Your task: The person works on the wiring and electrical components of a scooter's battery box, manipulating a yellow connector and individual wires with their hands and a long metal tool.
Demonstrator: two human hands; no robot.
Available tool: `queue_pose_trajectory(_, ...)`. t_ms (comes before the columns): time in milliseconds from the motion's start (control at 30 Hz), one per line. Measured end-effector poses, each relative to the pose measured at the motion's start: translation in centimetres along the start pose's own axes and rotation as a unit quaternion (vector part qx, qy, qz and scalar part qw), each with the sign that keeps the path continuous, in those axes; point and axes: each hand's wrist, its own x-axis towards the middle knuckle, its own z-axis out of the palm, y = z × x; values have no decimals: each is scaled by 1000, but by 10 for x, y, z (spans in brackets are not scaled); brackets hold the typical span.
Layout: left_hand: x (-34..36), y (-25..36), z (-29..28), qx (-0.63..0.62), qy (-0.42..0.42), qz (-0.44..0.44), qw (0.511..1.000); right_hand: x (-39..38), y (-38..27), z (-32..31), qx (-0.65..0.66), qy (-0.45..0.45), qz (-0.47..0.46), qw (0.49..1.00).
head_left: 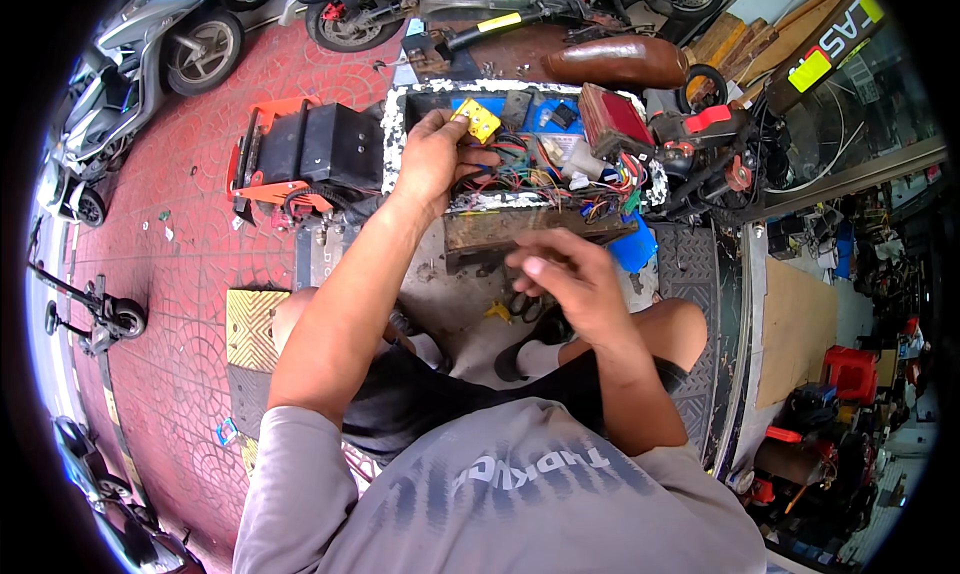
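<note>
My left hand (437, 159) grips a small yellow block (479, 121) between thumb and fingers, its face showing dark spots or holes. It is over an open, scooter-type deck box (397, 142) with a white-flecked rim. Tangled coloured wires (510, 164) and connectors fill the box, and my lower fingers rest among them. My right hand (578, 279) hovers nearer to me, over the box's front side, with curled fingers smeared by motion. Dark loops like scissor handles (522, 305) show just below its fingers; whether it holds them is unclear.
A dark red block (618, 120) stands at the box's right end. Beside the box's left end sits a black and orange unit (310, 144). A brown tank-like piece (620, 64) lies beyond. Parked scooters (140, 44) line the red paving. A yellow piece (498, 312) lies between my feet.
</note>
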Motion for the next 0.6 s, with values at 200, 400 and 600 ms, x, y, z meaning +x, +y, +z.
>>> queue_pose_trajectory(200, -3, -1, -5, -32, 34, 6, 999, 58, 12, -3, -32, 175, -179, 968)
queue_pose_trajectory(400, -7, 0, 1, -27, 35, 9, 999, 72, -20, -14, 151, 114, -133, 973)
queue_pose_trajectory(600, -5, 4, 0, -32, 31, 35, 998, 116, -8, -12, 205, -68, -37, 976)
